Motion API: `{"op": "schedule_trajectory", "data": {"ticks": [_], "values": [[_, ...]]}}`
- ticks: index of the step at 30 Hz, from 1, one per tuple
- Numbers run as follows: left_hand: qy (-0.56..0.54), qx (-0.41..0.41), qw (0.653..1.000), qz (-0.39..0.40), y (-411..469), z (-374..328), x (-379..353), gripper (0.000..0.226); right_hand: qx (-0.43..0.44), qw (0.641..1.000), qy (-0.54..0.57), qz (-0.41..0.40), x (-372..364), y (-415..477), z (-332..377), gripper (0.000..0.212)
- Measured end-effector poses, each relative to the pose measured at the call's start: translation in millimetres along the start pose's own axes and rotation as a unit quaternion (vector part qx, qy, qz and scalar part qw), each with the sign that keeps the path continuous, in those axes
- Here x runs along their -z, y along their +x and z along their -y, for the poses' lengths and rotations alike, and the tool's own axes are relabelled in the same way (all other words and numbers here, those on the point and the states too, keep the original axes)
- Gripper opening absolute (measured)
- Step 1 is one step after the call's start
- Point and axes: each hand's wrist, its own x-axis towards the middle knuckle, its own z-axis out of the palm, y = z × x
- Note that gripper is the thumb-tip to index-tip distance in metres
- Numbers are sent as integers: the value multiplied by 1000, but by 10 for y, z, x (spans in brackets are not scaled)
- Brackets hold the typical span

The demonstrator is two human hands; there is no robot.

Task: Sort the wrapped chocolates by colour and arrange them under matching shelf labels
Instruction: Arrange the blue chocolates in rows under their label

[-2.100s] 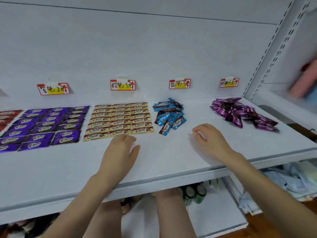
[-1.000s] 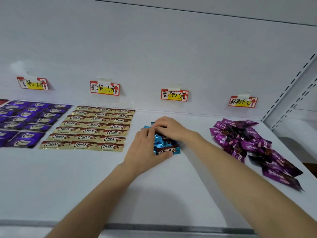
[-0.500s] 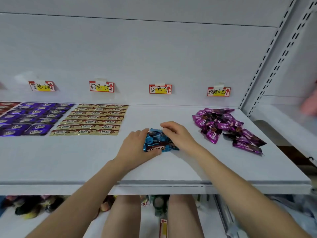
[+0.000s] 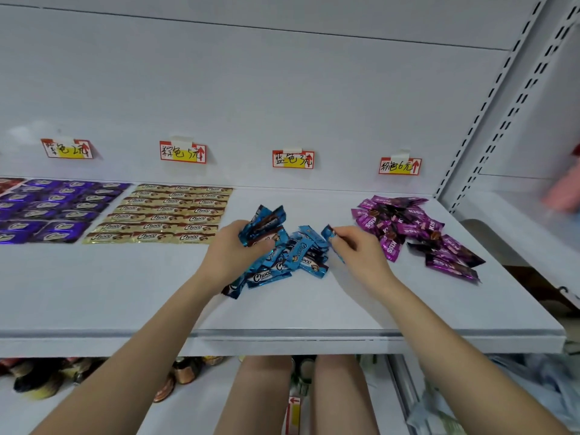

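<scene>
On the shelf, the first grid of chocolates lay at the far left below the first label, and the second grid lay just beside it on the right, below the second label. The loose pile sat nearer the front edge, below the third label, with your left hand gripping its left part and your right hand pinching one chocolate at its right. The scattered heap lay further right, below the fourth label.
</scene>
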Motion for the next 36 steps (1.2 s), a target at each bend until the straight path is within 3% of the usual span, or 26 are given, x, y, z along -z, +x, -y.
{"op": "schedule_trajectory", "data": {"ticks": [4,10,12,16,20,26,31,36], "values": [[-168,60,984,12,22,-62,32,13,-49,982,182,13,122,-17,198,16],[-332,150,931,22,181,-96,52,15,-90,952,283,80,111,169,399,19],[-363,166,917,24,249,-117,57,17,-74,954,270,103,78,245,427,27],[-375,158,913,30,403,-141,79,20,-20,985,145,91,-11,389,411,36],[-354,135,925,24,497,-119,145,18,-21,991,121,58,-88,520,369,30],[-304,125,944,1,487,-56,260,20,-52,981,172,77,-273,797,341,22],[-293,134,946,-48,433,48,418,38,-91,987,92,98,-554,1164,376,25],[-309,176,933,-53,428,111,417,49,-173,934,295,100,-669,1365,411,13]]}}
